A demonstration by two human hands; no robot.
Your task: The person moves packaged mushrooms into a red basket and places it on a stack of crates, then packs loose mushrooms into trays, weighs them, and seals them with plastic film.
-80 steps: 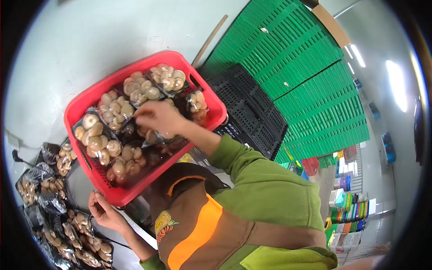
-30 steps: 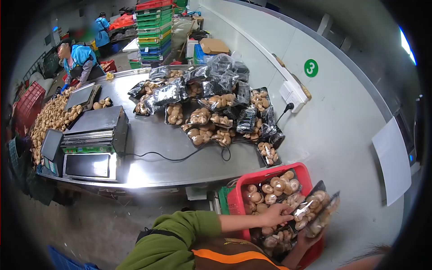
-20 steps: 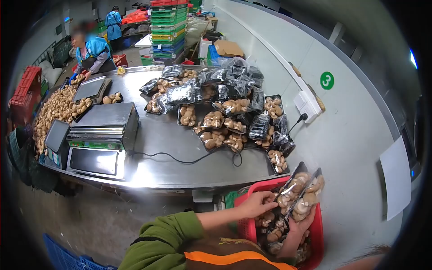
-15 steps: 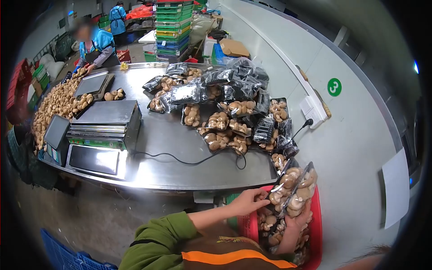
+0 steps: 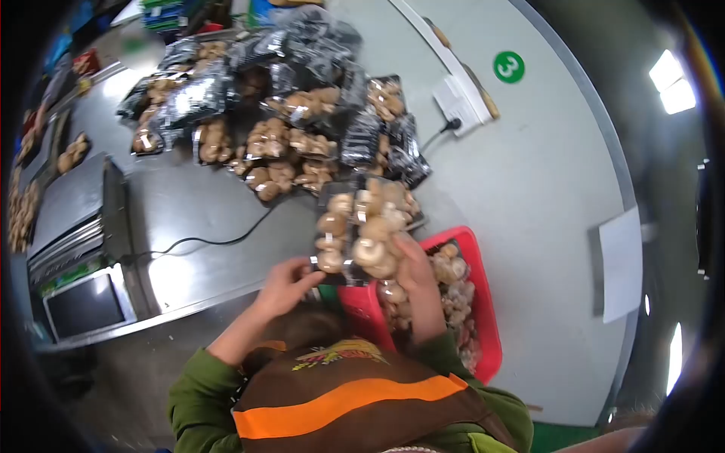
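Two film-wrapped black trays of brown mushrooms are held up side by side over the table's edge. At the lower left corner of the left mushroom pack [image 5: 330,234], my left hand [image 5: 285,288] pinches the tray between thumb and fingers. My right hand [image 5: 414,268] is wrapped round the lower right side of the right mushroom pack [image 5: 375,245]; some of its fingers are hidden behind it. Below my right forearm stands a red basket [image 5: 489,332] holding more wrapped mushrooms [image 5: 453,291].
Wrapped mushroom packs [image 5: 272,140] lie heaped on the steel table [image 5: 196,200]. A wrapping machine [image 5: 72,215] stands at left, its black cord [image 5: 219,242] crossing the tabletop. On the right wall [image 5: 529,189] are a socket box [image 5: 459,106] with a plug and a green number sign [image 5: 509,67].
Both hands have carried the two packs left and up, from over the red basket to the table's edge. The view has turned to the right and down.
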